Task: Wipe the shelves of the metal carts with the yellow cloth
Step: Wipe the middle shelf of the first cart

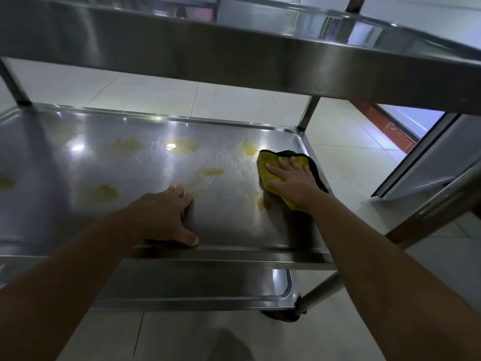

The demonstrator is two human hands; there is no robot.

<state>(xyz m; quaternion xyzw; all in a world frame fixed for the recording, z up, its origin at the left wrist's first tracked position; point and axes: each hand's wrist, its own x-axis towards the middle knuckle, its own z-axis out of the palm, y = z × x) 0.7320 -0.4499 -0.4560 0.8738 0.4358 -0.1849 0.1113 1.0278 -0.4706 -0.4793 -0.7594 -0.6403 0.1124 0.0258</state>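
The yellow cloth [277, 169] is crumpled, with a dark underside showing along its edge, and lies on the middle shelf [145, 162] of the metal cart at its three o'clock end, by yellowish smears [182, 145]. The right hand [292, 179] presses flat on it, fingers spread toward eleven o'clock. The left hand [164, 217] rests on the shelf's near rim, fingers relaxed, holding nothing.
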